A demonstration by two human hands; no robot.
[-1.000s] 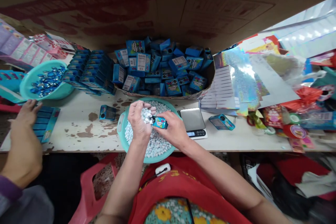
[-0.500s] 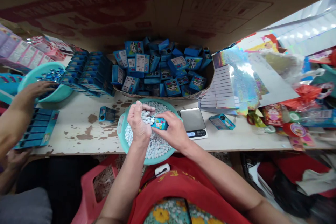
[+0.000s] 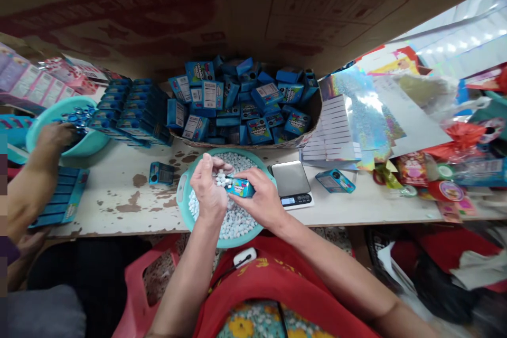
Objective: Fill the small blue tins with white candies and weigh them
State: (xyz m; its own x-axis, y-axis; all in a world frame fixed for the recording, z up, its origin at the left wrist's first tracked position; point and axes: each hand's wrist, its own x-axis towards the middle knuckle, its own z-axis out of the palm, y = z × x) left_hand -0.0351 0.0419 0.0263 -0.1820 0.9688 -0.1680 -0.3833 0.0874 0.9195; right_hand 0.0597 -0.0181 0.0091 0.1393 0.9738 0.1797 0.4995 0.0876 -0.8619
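Observation:
Over a turquoise basin [image 3: 180, 195] of small white candies [image 3: 237, 224], both hands meet. My left hand [image 3: 209, 190] is cupped around a small heap of the candies [image 3: 222, 177], its fingers curled upward. Pinched between thumb and fingers of my right hand [image 3: 261, 195] is a small blue candy box [image 3: 241, 187], tilted with its end against the heap in my left palm. To the right of the basin stands a digital scale [image 3: 292, 179] with a bare metal plate. Another blue box [image 3: 335, 181] lies beyond the scale, and one more [image 3: 161, 173] lies left of the basin.
Behind the basin, an open carton [image 3: 245, 143] holds many blue boxes. Stacked boxes [image 3: 130, 111] stand left of it. A co-worker's hand [image 3: 59, 137] reaches into another turquoise basin [image 3: 95, 142]. Shiny sheets [image 3: 364, 111] and colourful packets [image 3: 412, 169] lie at right.
Fewer candies show in my left palm, and more of the blue box's front shows in my right hand. The co-worker's hand has moved deeper into its basin.

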